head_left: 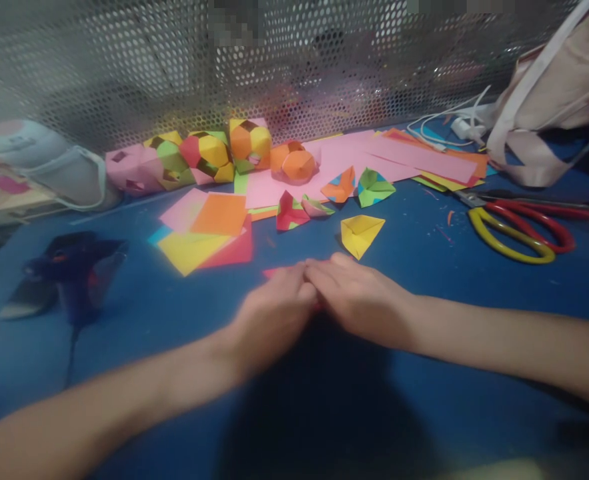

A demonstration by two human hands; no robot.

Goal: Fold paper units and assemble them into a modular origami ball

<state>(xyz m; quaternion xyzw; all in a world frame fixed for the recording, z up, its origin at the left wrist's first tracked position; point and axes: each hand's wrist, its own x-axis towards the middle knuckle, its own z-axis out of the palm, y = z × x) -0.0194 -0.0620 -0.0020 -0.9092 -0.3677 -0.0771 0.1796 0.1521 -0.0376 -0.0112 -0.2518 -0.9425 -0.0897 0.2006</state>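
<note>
My left hand (279, 307) and my right hand (357, 293) meet at the middle of the blue table, fingers closed together over a pinkish-red piece of paper (273, 272). Only its edges show, so its folded shape is hidden. Just beyond my right hand lies a folded yellow paper piece (361, 233). Farther back are a red folded piece (291, 212), an orange one (340, 185) and a green one (375, 187). A fan of coloured paper squares (219, 213) lies beyond my left hand.
Several paper polyhedra (207, 157) line the back beside a perforated metal panel (304, 73). Pink paper sheets (334, 163) spread next to them. Scissors (509, 237) rest at right, a blurred dark blue tool with a cord (77, 280) at left. A bottle (49, 160) and a white cable (444, 130) are behind.
</note>
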